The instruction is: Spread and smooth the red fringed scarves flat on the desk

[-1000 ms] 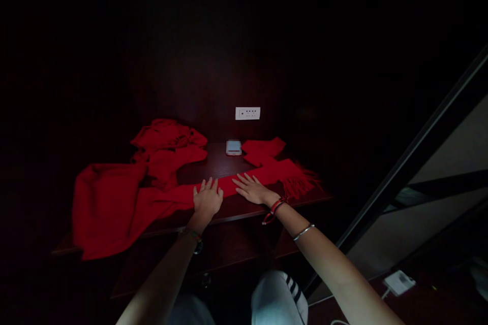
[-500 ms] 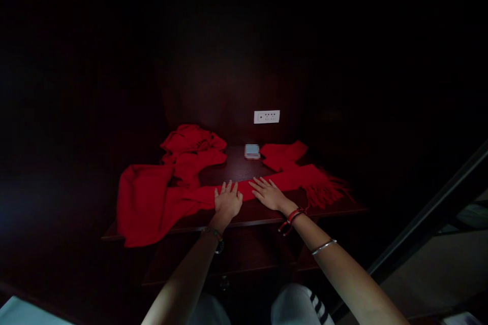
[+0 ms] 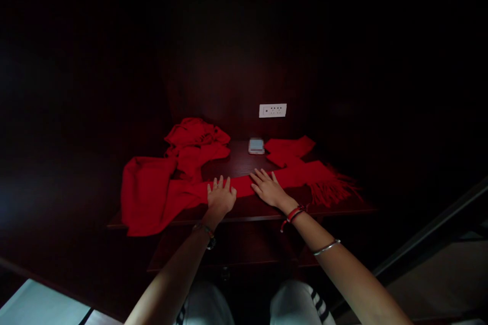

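A long red scarf lies across a dark wooden desk, with its fringed end spread at the right. My left hand rests palm down on the scarf's flat strip, fingers spread. Just to the right, my right hand lies flat on the same strip, fingers apart. On the left the red cloth widens into a loose piece that hangs over the desk's front edge. Behind it sits a crumpled red heap. At the back right is another folded red length.
The desk has its front edge just under my wrists. Near the back wall lies a small pale rectangular object. Above it a white socket panel is fixed to the wall. My knees are below the desk.
My left hand has slid slightly left along the scarf, widening the gap between my hands. My right hand stays on the cloth. The whole view has shifted a little.
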Tool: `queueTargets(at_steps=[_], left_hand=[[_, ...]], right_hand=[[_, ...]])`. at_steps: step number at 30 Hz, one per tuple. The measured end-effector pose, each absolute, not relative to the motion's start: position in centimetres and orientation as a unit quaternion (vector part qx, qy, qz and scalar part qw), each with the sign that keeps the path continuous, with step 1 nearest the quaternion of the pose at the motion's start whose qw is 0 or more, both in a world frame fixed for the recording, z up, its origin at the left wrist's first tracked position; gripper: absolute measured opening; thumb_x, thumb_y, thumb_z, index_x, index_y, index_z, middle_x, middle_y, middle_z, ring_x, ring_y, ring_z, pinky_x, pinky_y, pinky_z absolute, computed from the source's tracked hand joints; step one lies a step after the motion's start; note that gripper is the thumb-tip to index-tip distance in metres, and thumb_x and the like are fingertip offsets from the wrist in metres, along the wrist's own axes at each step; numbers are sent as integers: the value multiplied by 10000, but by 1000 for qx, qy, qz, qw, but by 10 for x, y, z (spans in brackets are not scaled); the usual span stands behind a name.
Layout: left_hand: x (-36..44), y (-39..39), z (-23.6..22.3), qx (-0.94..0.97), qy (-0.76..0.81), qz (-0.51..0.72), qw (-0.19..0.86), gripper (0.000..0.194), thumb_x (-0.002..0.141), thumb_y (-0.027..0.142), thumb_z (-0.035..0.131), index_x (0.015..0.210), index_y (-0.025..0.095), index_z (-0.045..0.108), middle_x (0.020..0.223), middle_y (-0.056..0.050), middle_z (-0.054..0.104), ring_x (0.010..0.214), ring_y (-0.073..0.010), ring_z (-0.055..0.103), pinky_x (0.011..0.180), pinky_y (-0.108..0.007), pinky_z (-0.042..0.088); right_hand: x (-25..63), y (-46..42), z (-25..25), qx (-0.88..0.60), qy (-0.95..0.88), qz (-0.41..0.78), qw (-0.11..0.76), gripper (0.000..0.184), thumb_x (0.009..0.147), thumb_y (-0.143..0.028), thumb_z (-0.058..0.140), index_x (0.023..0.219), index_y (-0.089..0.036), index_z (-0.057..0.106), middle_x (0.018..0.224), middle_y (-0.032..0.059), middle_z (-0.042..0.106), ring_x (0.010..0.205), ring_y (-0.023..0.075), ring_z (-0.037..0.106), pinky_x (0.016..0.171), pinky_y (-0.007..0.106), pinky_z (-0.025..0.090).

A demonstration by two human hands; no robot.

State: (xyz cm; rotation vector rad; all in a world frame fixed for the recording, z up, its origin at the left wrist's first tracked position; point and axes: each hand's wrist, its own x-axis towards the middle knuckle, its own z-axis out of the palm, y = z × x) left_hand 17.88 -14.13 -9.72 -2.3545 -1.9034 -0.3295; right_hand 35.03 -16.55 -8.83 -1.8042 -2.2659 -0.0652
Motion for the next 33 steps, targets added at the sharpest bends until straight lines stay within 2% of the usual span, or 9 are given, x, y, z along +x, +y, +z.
queueTargets(at_steps=[8, 11, 15, 21, 24, 26, 28, 30, 33], left_hand=[[176, -151, -94, -781, -598, -153, 95, 425, 831, 267, 307, 1197, 115, 458, 1271, -135, 417, 1176, -252, 351, 959, -416, 265], [145, -150, -81, -834, -524, -136, 109, 394, 838, 280, 330, 1171, 134, 481, 1263, -121, 429, 1185, -249, 335, 967, -422, 251], [70, -135, -56, -923, -379, -60, 21, 414, 822, 320, 385, 1211, 186, 427, 1238, -75, 455, 1125, -175, 409, 938, -306, 315], [1, -109, -30, -919, -393, -8, 21, 286, 713, 222, 492, 989, 181, 555, 932, -40, 567, 852, -158, 523, 799, -273, 390], [-1, -108, -28, -921, -389, 14, 10, 222, 680, 300, 545, 863, 175, 565, 905, -32, 546, 826, -158, 512, 766, -260, 391], [3, -111, -28, -923, -384, 3, 6, 293, 658, 380, 575, 861, 170, 550, 995, -45, 518, 902, -173, 486, 810, -265, 368], [7, -114, -29, -922, -388, 11, -1, 343, 655, 413, 577, 897, 175, 528, 989, -40, 527, 900, -174, 487, 815, -268, 363], [10, -115, -26, -914, -404, 40, 13, 312, 684, 363, 555, 938, 187, 509, 875, -22, 562, 807, -165, 516, 751, -261, 385], [9, -113, -16, -892, -435, 38, 118, 280, 710, 181, 484, 989, 196, 494, 827, -36, 580, 753, -175, 536, 665, -262, 390]], right_hand=[[312, -156, -94, -584, -806, 9, 100, 483, 875, -387, 181, 1313, -209, 280, 1379, 41, 242, 1262, 200, 180, 1009, 432, 138], [316, -155, -97, -583, -806, -5, 104, 479, 876, -379, 189, 1313, -207, 280, 1373, 45, 256, 1259, 195, 189, 1009, 425, 145], [323, -153, -99, -570, -815, -13, 99, 482, 876, -382, 180, 1312, -206, 283, 1370, 45, 262, 1254, 194, 206, 1005, 421, 161], [333, -150, -101, -571, -815, -21, 95, 479, 874, -379, 182, 1311, -212, 285, 1367, 36, 265, 1249, 194, 222, 1004, 425, 173], [335, -149, -104, -574, -812, -26, 99, 481, 873, -385, 183, 1312, -216, 284, 1363, 34, 277, 1245, 194, 232, 1002, 424, 181], [335, -148, -106, -572, -814, -31, 101, 481, 871, -390, 186, 1310, -222, 285, 1361, 32, 282, 1244, 192, 236, 1002, 424, 181], [336, -147, -107, -571, -814, -34, 103, 482, 870, -397, 186, 1309, -227, 288, 1361, 29, 282, 1244, 191, 235, 1000, 426, 184], [336, -146, -108, -572, -813, -34, 104, 484, 869, -399, 183, 1308, -225, 289, 1362, 30, 281, 1244, 191, 235, 998, 426, 188], [337, -146, -109, -570, -814, -32, 103, 487, 870, -402, 180, 1308, -221, 290, 1361, 36, 285, 1243, 189, 238, 996, 425, 192]])
